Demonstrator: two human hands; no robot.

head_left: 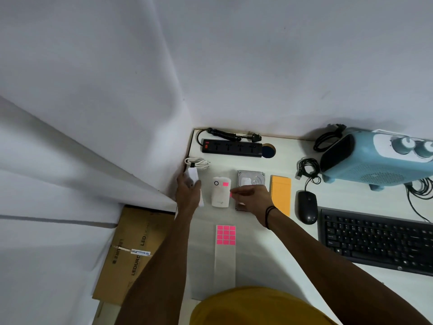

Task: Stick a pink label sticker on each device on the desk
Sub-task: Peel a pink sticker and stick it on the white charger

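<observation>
the left hand [187,192] is wrapped around a small white device [193,175] at the far left edge of the desk [262,254], close to the wall. a white cable [198,162] lies coiled just past it. the right hand [251,195] pinches one loose pink sticker [231,195] at its fingertips. that sticker sits just right of the white plug-in box [221,192], which stands between the two hands. the white box has one pink sticker [225,184] on it already. the right hand covers part of the hard drive [251,178].

the sticker sheet [225,252] lies near the person, between the two arms. it shows nine pink squares [225,235] in three rows, and the rest of the sheet is bare. the desk around the sheet is open.

to the right there is one yellow pad [281,193], one black mouse [307,211], one black keyboard [377,240] and one blue heater [377,158]. at the far edge lies one black power strip [232,148]. the left edge of the desk drops off to a cardboard box [131,252] below.
</observation>
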